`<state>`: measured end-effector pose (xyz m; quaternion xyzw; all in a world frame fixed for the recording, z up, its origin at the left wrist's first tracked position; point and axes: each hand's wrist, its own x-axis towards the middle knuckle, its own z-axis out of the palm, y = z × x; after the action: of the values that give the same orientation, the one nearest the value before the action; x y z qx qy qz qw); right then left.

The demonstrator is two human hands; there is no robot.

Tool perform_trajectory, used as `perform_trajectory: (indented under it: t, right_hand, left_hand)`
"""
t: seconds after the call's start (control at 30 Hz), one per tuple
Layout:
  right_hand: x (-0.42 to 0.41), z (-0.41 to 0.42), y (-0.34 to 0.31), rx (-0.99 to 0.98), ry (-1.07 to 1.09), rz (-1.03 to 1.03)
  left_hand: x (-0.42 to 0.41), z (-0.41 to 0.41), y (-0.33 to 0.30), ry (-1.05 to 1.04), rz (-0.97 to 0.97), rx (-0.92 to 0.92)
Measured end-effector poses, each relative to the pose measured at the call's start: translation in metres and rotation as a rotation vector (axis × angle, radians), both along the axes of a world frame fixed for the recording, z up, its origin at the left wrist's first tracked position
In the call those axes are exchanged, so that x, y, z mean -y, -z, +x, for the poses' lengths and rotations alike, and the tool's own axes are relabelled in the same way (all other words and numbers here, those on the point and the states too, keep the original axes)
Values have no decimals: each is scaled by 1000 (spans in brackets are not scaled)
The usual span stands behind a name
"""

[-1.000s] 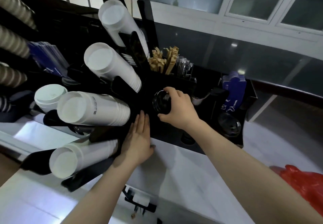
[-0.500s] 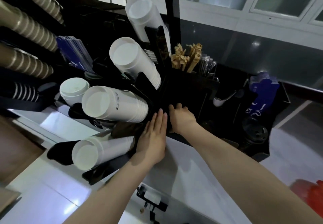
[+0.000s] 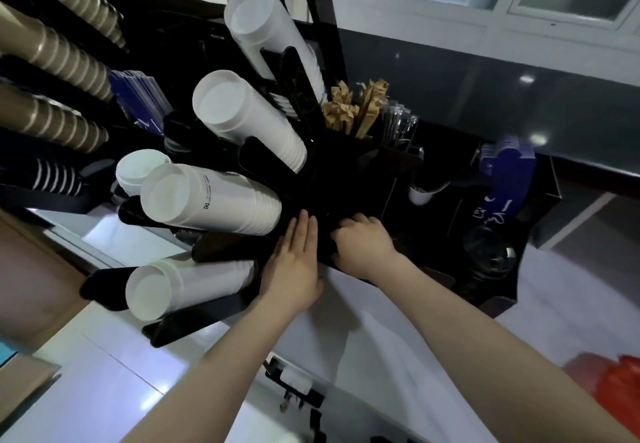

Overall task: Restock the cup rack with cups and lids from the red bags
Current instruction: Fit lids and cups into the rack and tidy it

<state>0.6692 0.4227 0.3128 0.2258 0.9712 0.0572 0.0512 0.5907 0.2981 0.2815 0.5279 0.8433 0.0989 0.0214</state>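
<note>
A white bench [image 3: 398,332] carries the black cup rack [image 3: 349,179], whose slanted slots hold long stacks of white cups [image 3: 214,197] on the left, with brown cup stacks [image 3: 55,58] beyond them and a red bag [image 3: 620,387] at the bench's right edge. Both hands meet at the rack's lower front: the left hand [image 3: 294,262] lies flat with straight fingers pressed against the dark frame. The right hand [image 3: 360,245] is curled just beside it, its fingertips hidden in the dark compartment, so whether it holds anything cannot be told.
</note>
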Motion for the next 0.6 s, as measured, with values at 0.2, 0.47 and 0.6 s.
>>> perform_trajectory:
  t: [0.2,0.47,0.6]
  right_hand:
    - [4,57,-7,-611,29,-118]
    - [-21,154,-18,-795,352,10]
    - [-41,180,-27,-414,551,-108]
  left_hand:
    - [-2,6,-11,21,98,20]
    - [-23,40,-6,167,199,178]
    - [-29,54,4,241,136,204]
